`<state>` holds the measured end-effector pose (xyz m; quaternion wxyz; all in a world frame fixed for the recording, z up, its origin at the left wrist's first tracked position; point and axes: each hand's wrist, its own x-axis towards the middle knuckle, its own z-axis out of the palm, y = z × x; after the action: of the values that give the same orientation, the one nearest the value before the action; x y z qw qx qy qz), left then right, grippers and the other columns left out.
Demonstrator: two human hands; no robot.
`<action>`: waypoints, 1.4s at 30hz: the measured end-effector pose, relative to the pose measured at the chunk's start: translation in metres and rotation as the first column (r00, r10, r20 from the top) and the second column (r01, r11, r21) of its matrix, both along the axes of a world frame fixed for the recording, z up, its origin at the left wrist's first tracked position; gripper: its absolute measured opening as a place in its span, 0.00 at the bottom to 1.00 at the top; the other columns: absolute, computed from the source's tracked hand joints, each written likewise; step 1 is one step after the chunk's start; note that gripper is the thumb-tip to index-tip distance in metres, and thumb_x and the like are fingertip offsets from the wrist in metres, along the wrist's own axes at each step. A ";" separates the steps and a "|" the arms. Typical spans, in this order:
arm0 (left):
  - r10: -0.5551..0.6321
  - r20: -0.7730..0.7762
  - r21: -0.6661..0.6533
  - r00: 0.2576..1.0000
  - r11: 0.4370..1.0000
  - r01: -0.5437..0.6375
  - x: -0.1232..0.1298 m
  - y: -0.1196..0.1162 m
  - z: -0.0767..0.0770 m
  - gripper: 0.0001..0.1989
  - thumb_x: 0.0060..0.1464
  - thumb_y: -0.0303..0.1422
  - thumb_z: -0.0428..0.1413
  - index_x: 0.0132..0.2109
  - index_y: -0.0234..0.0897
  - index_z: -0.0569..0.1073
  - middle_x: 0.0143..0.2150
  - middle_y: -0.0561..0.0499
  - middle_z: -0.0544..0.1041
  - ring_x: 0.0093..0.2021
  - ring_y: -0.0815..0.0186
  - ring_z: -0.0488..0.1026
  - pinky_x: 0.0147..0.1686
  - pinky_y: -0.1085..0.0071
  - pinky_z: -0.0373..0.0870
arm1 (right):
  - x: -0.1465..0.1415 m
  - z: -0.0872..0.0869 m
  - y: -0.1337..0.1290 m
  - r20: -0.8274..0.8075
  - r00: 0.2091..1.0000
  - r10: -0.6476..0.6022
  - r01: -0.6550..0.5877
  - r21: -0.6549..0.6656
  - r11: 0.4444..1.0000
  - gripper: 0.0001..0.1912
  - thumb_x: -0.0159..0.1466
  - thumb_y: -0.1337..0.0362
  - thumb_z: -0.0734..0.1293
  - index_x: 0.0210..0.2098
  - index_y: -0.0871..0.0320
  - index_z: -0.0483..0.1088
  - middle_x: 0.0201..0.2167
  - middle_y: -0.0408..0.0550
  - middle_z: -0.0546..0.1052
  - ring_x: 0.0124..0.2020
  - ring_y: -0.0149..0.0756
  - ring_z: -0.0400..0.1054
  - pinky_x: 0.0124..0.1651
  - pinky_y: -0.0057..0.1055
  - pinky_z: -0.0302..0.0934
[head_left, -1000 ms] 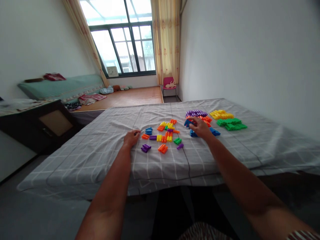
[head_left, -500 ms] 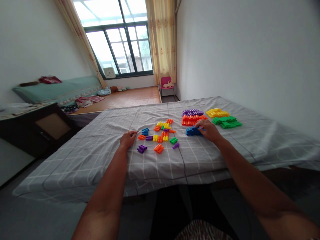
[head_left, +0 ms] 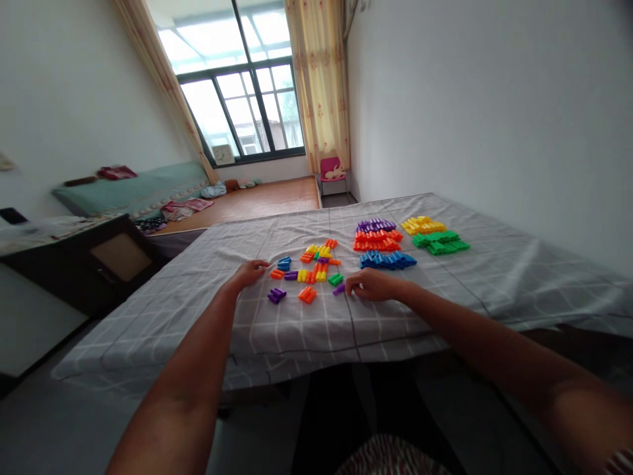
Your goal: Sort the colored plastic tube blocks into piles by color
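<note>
Small coloured plastic tubes lie on a grey checked cloth. My right hand is low over the cloth, its curled fingertips at the right end of a single purple tube; anything pinched there is too small to tell. My left hand rests left of the scattered pieces, fingers together, close to orange tubes and blue tubes. Between the hands is a mixed-colour cluster, with green tubes, orange tubes and purple tubes around it.
Sorted rows stand farther right: purple, orange, blue, yellow and green. A dark cabinet is at the left, and a white wall runs along the right.
My right hand has left the blue row and moved left and nearer to the single purple tube. My left hand has barely moved. The camera view has shifted slightly.
</note>
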<state>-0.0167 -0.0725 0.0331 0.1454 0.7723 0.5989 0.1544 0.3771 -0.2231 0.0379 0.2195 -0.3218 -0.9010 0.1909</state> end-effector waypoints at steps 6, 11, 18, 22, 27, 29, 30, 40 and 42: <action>-0.005 -0.007 0.063 1.000 0.998 0.005 0.014 -0.018 0.003 0.16 0.51 0.37 0.51 0.43 0.42 0.79 0.47 0.53 0.80 0.50 0.61 0.74 0.51 0.70 0.67 | -0.001 -0.005 0.022 -0.064 0.992 0.113 -0.123 -0.187 0.975 0.14 0.55 0.76 0.59 0.33 0.60 0.74 0.29 0.43 0.77 0.28 0.28 0.67 0.33 0.23 0.59; -0.055 -0.045 0.191 0.997 0.980 0.063 0.048 -0.022 0.014 0.16 0.55 0.31 0.48 0.45 0.41 0.78 0.48 0.51 0.79 0.50 0.63 0.73 0.53 0.69 0.66 | -0.009 -0.008 0.020 -0.054 0.982 0.182 -0.188 -0.138 0.972 0.12 0.57 0.73 0.60 0.36 0.59 0.74 0.30 0.42 0.77 0.29 0.28 0.68 0.34 0.23 0.59; -0.431 -0.072 0.268 0.899 0.860 0.434 0.166 -0.029 0.037 0.16 0.57 0.30 0.48 0.47 0.41 0.77 0.48 0.51 0.78 0.50 0.64 0.72 0.53 0.68 0.66 | -0.022 -0.015 0.010 0.023 0.986 0.166 -0.167 0.150 0.974 0.10 0.59 0.69 0.61 0.36 0.56 0.74 0.32 0.44 0.75 0.32 0.30 0.66 0.39 0.26 0.59; -0.675 -0.121 0.298 0.728 0.675 0.675 0.230 -0.029 0.036 0.16 0.57 0.29 0.49 0.48 0.41 0.77 0.48 0.48 0.77 0.51 0.63 0.71 0.54 0.66 0.65 | -0.003 -0.012 0.019 -0.138 0.958 0.250 -0.271 -0.168 0.948 0.11 0.63 0.64 0.61 0.38 0.58 0.75 0.32 0.45 0.75 0.33 0.30 0.67 0.40 0.26 0.61; -0.798 -0.238 0.268 0.554 0.495 0.827 0.292 -0.009 0.035 0.16 0.56 0.28 0.52 0.50 0.41 0.76 0.51 0.46 0.76 0.53 0.62 0.69 0.55 0.64 0.64 | 0.029 -0.003 0.041 -0.289 0.876 0.386 -0.481 -0.574 0.663 0.19 0.63 0.52 0.65 0.40 0.63 0.75 0.37 0.50 0.77 0.40 0.34 0.70 0.44 0.28 0.62; -0.801 -0.332 0.218 0.499 0.449 0.866 0.309 0.000 0.034 0.18 0.55 0.27 0.53 0.52 0.42 0.74 0.54 0.46 0.74 0.55 0.62 0.67 0.55 0.64 0.63 | 0.035 -0.001 0.044 -0.307 0.854 0.419 -0.516 -0.606 0.606 0.21 0.61 0.51 0.66 0.41 0.64 0.75 0.39 0.52 0.78 0.41 0.35 0.70 0.46 0.28 0.62; -0.794 -0.385 0.185 0.471 0.433 0.882 0.316 0.003 0.034 0.19 0.54 0.25 0.53 0.53 0.42 0.74 0.55 0.47 0.73 0.56 0.62 0.66 0.55 0.64 0.62 | 0.037 -0.001 0.043 -0.303 0.853 0.426 -0.518 -0.604 0.606 0.22 0.61 0.51 0.66 0.43 0.65 0.75 0.40 0.52 0.78 0.42 0.35 0.71 0.46 0.28 0.62; -0.769 -0.491 0.055 0.410 0.442 0.895 0.321 0.018 0.028 0.20 0.52 0.26 0.56 0.53 0.44 0.73 0.55 0.49 0.73 0.57 0.62 0.64 0.54 0.67 0.61 | 0.105 0.031 0.042 -0.236 0.969 -0.079 0.033 -0.192 0.981 0.21 0.65 0.50 0.61 0.41 0.60 0.76 0.38 0.50 0.78 0.40 0.36 0.71 0.45 0.31 0.64; -0.767 -0.488 0.068 0.417 0.443 0.894 0.318 0.021 0.026 0.21 0.51 0.27 0.57 0.54 0.45 0.73 0.55 0.49 0.73 0.56 0.62 0.65 0.53 0.68 0.62 | 0.132 0.029 0.069 -0.383 0.829 -0.407 0.380 -0.147 0.913 0.24 0.66 0.47 0.57 0.45 0.58 0.74 0.40 0.50 0.78 0.44 0.39 0.70 0.50 0.37 0.63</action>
<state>0.3014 -0.0511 0.0588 -0.0447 0.9929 0.1106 -0.0013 0.5094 -0.1539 0.0666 0.4256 -0.4604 -0.7434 0.2329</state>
